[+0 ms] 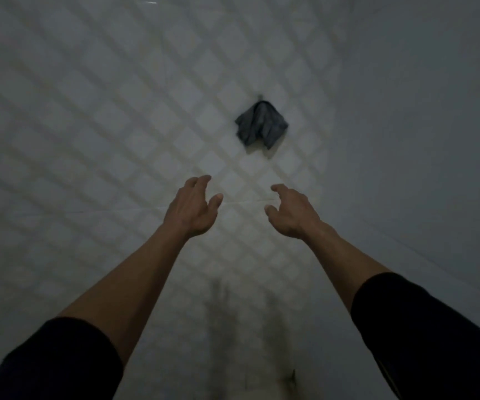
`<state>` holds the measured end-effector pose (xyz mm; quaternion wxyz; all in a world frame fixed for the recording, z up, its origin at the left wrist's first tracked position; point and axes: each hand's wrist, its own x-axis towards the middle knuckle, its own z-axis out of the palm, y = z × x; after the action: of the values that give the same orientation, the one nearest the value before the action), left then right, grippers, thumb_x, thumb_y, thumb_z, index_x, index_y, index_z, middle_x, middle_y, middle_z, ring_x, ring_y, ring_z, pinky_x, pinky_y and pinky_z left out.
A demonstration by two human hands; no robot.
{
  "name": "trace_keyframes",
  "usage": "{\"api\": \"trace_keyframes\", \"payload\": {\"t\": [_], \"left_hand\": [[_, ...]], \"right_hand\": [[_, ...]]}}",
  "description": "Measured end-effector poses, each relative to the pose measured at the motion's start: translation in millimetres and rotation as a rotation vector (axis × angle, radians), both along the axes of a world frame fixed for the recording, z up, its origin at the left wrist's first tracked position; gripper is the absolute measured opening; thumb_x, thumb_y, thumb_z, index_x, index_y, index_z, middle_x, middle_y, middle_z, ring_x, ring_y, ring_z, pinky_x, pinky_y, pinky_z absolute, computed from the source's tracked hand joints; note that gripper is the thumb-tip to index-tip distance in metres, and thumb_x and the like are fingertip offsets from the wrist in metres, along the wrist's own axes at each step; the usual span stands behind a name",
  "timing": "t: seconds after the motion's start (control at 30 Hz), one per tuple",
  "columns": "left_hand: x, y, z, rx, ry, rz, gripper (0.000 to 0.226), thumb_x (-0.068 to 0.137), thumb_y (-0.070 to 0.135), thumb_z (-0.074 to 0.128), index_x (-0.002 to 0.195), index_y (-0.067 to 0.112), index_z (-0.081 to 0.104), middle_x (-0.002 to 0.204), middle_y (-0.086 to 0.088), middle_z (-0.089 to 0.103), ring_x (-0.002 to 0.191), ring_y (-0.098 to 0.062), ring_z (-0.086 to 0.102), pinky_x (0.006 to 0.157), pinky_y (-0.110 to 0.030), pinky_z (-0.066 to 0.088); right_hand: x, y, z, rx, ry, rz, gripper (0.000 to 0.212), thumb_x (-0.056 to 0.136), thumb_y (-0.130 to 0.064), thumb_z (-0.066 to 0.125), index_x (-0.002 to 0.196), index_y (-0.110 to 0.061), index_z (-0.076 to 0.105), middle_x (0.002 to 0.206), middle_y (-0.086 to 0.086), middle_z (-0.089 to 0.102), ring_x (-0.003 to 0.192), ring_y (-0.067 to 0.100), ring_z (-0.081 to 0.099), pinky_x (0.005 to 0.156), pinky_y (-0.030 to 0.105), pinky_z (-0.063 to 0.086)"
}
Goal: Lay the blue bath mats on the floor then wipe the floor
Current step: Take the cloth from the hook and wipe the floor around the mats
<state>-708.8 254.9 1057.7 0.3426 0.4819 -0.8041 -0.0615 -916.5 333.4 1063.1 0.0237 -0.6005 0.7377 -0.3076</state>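
A small dark blue-grey cloth (261,127) hangs bunched from a hook (260,97) on a pale tiled surface with a diamond pattern (117,125). Both my arms reach towards it from below. My left hand (194,206) is open, fingers curled and apart, holding nothing. My right hand (292,210) is likewise open and empty. Both hands stay well short of the cloth, below it. No blue bath mat is in sight.
The scene is dim. A plain grey surface (420,140) meets the tiled one along the right side. Dark smudges (221,307) mark the tiles between my forearms. A small dark mark (293,375) sits near the bottom edge.
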Motion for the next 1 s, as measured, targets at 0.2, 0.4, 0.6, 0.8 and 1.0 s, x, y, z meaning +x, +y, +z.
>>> {"api": "trace_keyframes", "payload": {"t": [0.2, 0.4, 0.6, 0.8, 1.0], "left_hand": [[-45, -41, 22, -0.024, 0.027, -0.045, 0.065, 0.102, 0.045, 0.047, 0.157, 0.016, 0.028, 0.161, -0.01, 0.03, 0.145, -0.032, 0.034, 0.117, -0.047, 0.033], [-93, -101, 49, -0.083, 0.036, -0.005, 0.068, 0.101, 0.044, 0.051, 0.157, 0.016, 0.027, 0.161, -0.011, 0.03, 0.144, -0.032, 0.035, 0.116, -0.046, 0.034], [-147, -158, 78, -0.083, 0.068, 0.101, 0.07, 0.101, 0.043, 0.052, 0.158, 0.014, 0.023, 0.161, -0.012, 0.029, 0.144, -0.032, 0.034, 0.114, -0.044, 0.032], [-196, -212, 101, -0.122, 0.168, 0.2, 0.073, 0.101, 0.041, 0.054, 0.158, 0.013, 0.019, 0.16, -0.012, 0.031, 0.144, -0.031, 0.035, 0.114, -0.041, 0.034], [-226, -248, 110, -0.12, 0.32, 0.24, 0.074, 0.101, 0.035, 0.053, 0.159, 0.009, 0.015, 0.155, -0.02, 0.035, 0.14, -0.037, 0.038, 0.111, -0.046, 0.036]], "right_hand": [[-47, -37, 25, -0.028, 0.01, -0.057, 0.062, 0.096, -0.037, 0.051, 0.152, -0.022, 0.027, 0.152, 0.011, 0.038, 0.137, 0.032, 0.039, 0.108, 0.044, 0.038], [-98, -109, 55, -0.11, 0.013, -0.013, 0.064, 0.096, -0.037, 0.052, 0.152, -0.023, 0.025, 0.152, 0.011, 0.038, 0.136, 0.033, 0.04, 0.107, 0.044, 0.038], [-143, -191, 80, -0.163, -0.041, 0.074, 0.064, 0.094, -0.031, 0.051, 0.151, -0.021, 0.025, 0.147, 0.014, 0.042, 0.131, 0.036, 0.044, 0.103, 0.043, 0.04], [-174, -267, 99, -0.298, -0.258, 0.098, 0.068, 0.095, -0.033, 0.054, 0.152, -0.021, 0.02, 0.149, 0.013, 0.037, 0.131, 0.036, 0.043, 0.103, 0.043, 0.041], [-178, -305, 100, -0.369, -0.513, 0.134, 0.082, 0.092, -0.036, 0.061, 0.155, -0.023, 0.009, 0.152, 0.012, 0.032, 0.134, 0.034, 0.041, 0.103, 0.041, 0.04]]}}
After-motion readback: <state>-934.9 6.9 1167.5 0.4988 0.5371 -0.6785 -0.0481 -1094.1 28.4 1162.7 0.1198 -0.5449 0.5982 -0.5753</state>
